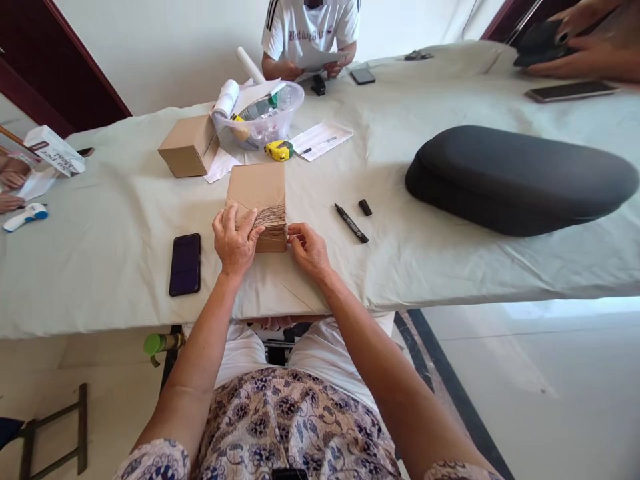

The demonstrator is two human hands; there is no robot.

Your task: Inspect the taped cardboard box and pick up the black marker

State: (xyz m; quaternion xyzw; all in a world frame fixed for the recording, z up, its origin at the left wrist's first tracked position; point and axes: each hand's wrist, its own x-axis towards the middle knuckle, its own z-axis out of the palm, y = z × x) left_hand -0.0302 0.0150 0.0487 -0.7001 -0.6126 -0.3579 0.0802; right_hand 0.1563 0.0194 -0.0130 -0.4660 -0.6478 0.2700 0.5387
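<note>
A brown cardboard box [256,190] lies on the cloth-covered table [125,253] in front of me, with thin twine [271,219] wound many times round its near end. My left hand [235,241] rests on the box's near left corner, fingers curled over the twine. My right hand [307,250] is at the box's near right corner, fingertips pinched on the twine there.
A black phone [185,263] lies left of my hands; a black marker [351,223] and its cap [365,207] lie right. Farther back: a second box [189,145], a yellow tape measure [279,151], a clear bowl [263,120]. A dark cushion [520,179] fills the right. Other people sit around.
</note>
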